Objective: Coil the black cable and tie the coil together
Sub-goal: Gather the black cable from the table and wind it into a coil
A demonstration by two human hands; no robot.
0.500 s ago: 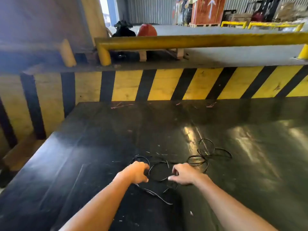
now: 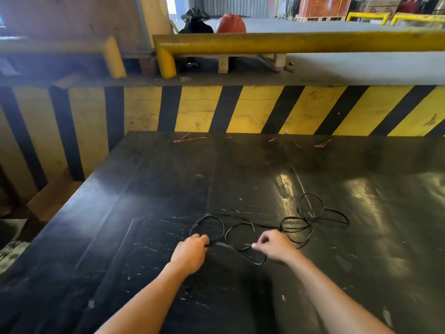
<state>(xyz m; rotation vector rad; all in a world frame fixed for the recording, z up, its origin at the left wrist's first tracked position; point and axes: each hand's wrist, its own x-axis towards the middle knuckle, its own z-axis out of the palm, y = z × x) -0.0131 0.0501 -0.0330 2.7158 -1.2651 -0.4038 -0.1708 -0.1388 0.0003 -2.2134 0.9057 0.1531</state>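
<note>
A thin black cable (image 2: 310, 221) lies in loose loops on the black table (image 2: 168, 189). One small loop sits just beyond my left hand (image 2: 192, 249), which pinches the cable at its base. My right hand (image 2: 274, 244) pinches another stretch of the cable a short way to the right. Between my hands the cable sags in a curve toward me. Several more loops spread out to the right of my right hand, lying flat on the tabletop.
A yellow and black striped wall (image 2: 240, 109) stands at the table's far edge, with a yellow guard rail (image 2: 289, 42) above it. Thin red scraps (image 2: 190, 139) lie near the far edge. The table's left edge drops off beside a wooden step (image 2: 53, 196).
My hands have moved a little apart, and the cable loop near my left hand now shows more fully. The view has shifted slightly.
</note>
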